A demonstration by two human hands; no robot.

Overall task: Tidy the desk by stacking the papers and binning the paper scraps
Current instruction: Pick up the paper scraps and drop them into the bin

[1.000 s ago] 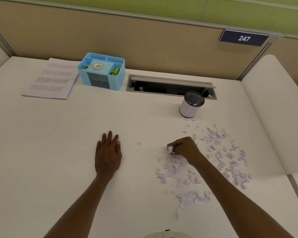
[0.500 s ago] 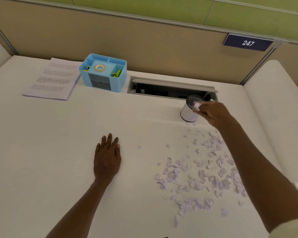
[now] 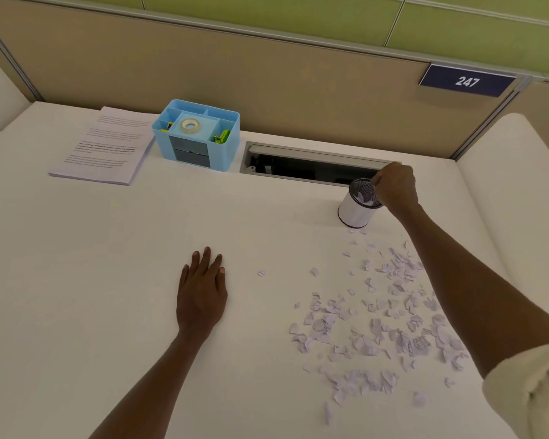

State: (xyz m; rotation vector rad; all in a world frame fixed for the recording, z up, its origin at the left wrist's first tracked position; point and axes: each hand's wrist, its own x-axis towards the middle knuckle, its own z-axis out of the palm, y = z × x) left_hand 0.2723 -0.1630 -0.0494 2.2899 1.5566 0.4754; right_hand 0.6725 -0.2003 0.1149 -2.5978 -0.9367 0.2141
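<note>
The white desk (image 3: 76, 280) is mostly bare on the side of the left hand (image 3: 202, 296), which lies flat, fingers spread, palm down, holding nothing. Well beyond that hand the stack of printed papers (image 3: 103, 147) sits squared up beside the blue desk organiser (image 3: 197, 134), so the stacking looks done. The binning is judged barely begun: a wide scatter of paper scraps (image 3: 377, 327) covers the desk under and beside the right forearm. The right hand (image 3: 395, 186) hangs over the far rim of the small mesh bin (image 3: 357, 207), fingers curled downward; whether they have anything between them I cannot tell. A few scraps show inside the bin, a few more at its foot
</note>
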